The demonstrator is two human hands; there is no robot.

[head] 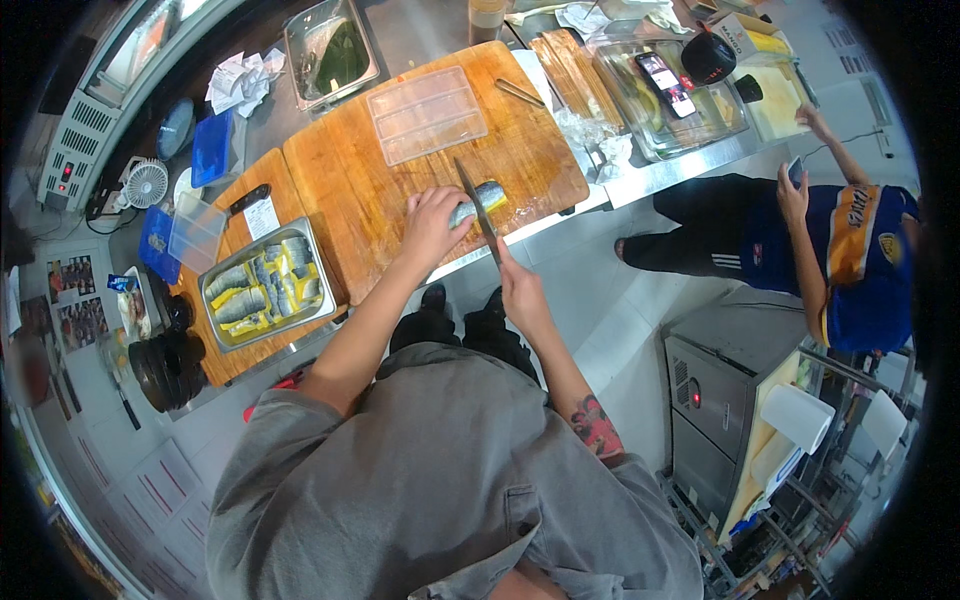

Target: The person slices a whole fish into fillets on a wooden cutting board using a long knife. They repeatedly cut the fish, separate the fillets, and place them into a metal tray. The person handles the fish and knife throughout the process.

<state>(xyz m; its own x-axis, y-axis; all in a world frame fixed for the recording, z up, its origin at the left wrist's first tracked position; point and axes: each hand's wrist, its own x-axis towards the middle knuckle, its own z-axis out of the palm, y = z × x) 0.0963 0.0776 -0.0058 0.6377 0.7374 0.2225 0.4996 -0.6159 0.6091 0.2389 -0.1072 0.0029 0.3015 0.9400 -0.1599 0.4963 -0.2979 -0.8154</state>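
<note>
On the wooden cutting board [337, 187], my left hand [435, 225] rests with its fingers on a silver-skinned fish piece with a yellow layer [491, 196]. My right hand [521, 289] grips the handle of a long knife [476, 196], whose blade lies across the fish piece. Beyond both hands is a clear plastic tray with three compartments [431, 116]. Metal tweezers [519, 92] lie near the board's far right. At the left, a steel pan [328, 289] holds several similar silver and yellow fish pieces.
A dark-handled knife [250, 199] and a paper slip [261, 217] lie above the pan. Farther back stands a steel container with green leaves [341, 60]. A phone [666, 84] rests on a covered clear container at the right, where another person [832, 240] stands beside the counter.
</note>
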